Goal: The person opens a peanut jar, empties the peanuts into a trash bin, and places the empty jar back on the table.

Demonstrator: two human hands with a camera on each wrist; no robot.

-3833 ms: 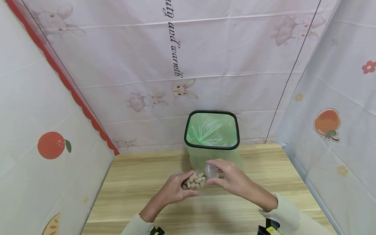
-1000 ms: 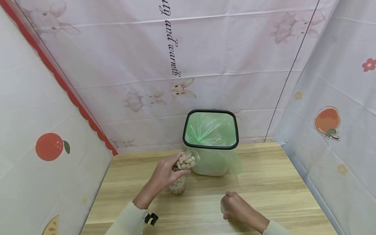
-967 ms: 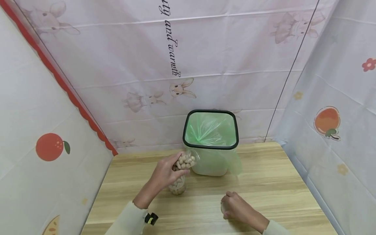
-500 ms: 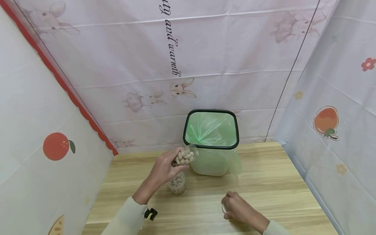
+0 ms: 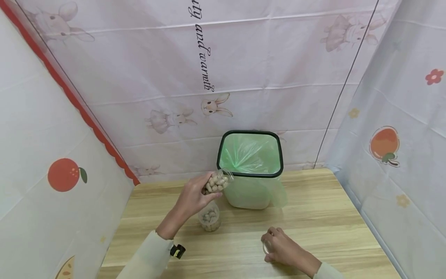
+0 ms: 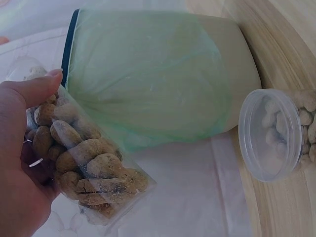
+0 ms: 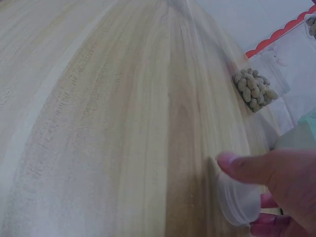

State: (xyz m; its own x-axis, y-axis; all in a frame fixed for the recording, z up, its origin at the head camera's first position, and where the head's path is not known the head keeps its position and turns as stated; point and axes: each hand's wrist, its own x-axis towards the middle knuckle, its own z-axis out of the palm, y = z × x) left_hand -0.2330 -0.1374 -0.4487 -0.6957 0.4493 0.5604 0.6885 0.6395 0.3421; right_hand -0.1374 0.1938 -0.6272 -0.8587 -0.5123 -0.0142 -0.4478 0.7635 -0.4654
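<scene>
My left hand (image 5: 195, 195) grips a clear plastic jar of unshelled peanuts (image 5: 215, 183), tilted with its uncovered mouth pointing at the bin. In the left wrist view, the peanuts (image 6: 91, 160) show through the jar's clear wall, with the thumb near the neck. Down at the table, my right hand (image 5: 283, 248) holds a round clear lid (image 5: 266, 247) between thumb and fingers; the right wrist view shows that lid (image 7: 238, 200) on edge. Below the left hand stands a second peanut jar (image 5: 210, 219), capped with a translucent lid (image 6: 269, 136).
A bin with a black rim (image 5: 251, 175) and a green plastic liner (image 5: 258, 159) stands at the back of the wooden table (image 5: 313, 217). Part of the liner hangs down its outside. Printed cloth (image 5: 156, 77) walls in the back and both sides.
From both hands together at the jar, the right hand has come down to the table's right with the lid. The left hand has carried the jar up to the bin's left front rim.
</scene>
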